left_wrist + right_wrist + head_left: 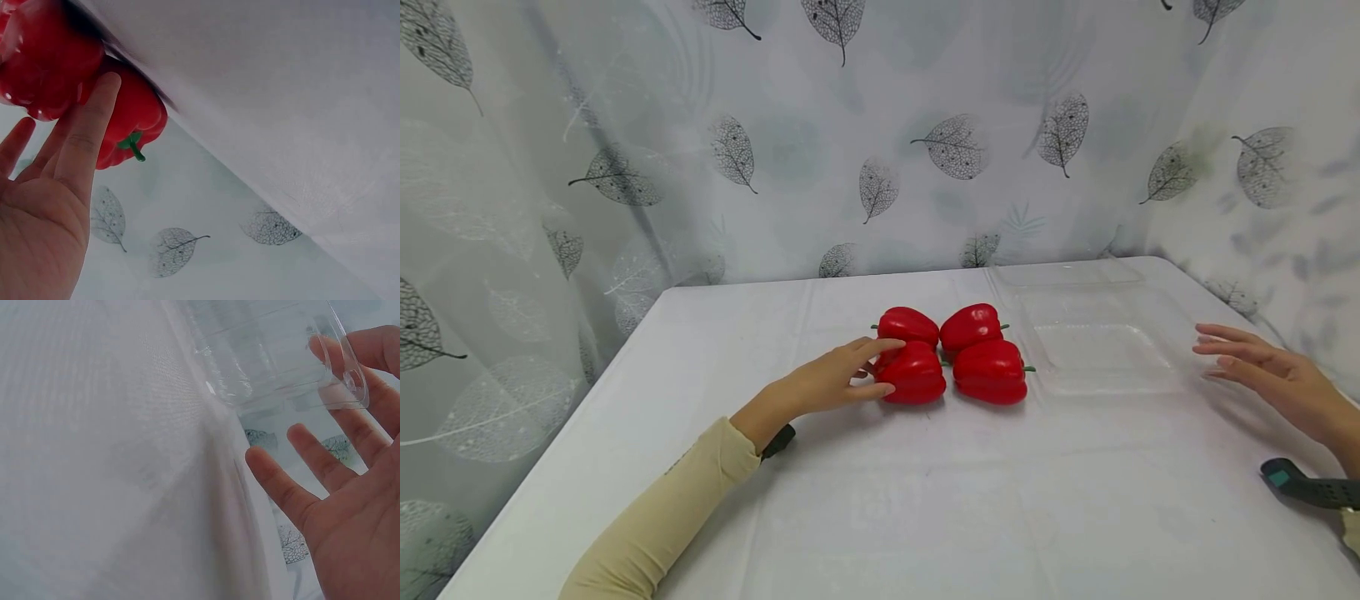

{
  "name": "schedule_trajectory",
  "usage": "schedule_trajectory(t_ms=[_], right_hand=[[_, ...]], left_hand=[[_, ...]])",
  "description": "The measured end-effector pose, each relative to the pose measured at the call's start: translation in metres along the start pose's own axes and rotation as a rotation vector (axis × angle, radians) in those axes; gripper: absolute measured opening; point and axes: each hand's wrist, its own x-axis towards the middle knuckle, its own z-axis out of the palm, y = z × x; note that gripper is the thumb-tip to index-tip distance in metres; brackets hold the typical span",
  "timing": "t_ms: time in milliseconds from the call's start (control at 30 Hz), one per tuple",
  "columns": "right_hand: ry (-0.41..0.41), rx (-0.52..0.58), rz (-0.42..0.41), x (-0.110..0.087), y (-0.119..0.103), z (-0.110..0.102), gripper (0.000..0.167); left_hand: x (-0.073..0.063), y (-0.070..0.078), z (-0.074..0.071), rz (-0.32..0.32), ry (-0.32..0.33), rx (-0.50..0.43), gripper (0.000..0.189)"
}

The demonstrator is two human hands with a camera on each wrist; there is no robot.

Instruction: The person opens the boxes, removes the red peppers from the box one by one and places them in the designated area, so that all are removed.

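Several red bell peppers sit close together on the white table: a near-left pepper (920, 377), a near-right pepper (992, 372), a far-left pepper (910, 323) and a far-right pepper (966, 327). My left hand (827, 382) is at the left side of the near-left pepper, fingers extended over it and thumb low beside it. In the left wrist view, the fingers lie before a green-stemmed pepper (139, 109); firm contact is unclear. To the right lies a clear plastic container (1097, 354). My right hand (1273, 379) hovers by its right side, fingers spread, holding nothing.
The white-covered table (880, 508) runs back to a leaf-printed curtain (797, 158), which also hangs along the left and right sides. A dark band (1307, 487) is on the right wrist. The container stands close to the table's right edge.
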Motion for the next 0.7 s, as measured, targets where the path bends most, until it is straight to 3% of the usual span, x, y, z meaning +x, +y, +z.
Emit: schedule_trajectory(t_ms=[367,567,700], right_hand=[[-0.006,-0.076,0.029,0.003,-0.011,0.003,0.030],[-0.011,-0.041,0.074,0.004,-0.014,0.005,0.033],[-0.003,-0.065,0.043,0.007,-0.020,0.008,0.031]], left_hand=[[-0.003,-0.003,-0.002,-0.002,0.033,-0.017,0.058],[-0.005,-0.004,-0.003,-0.028,0.047,-0.024,0.057],[-0.006,-0.003,-0.005,-0.035,0.064,-0.028,0.054]])
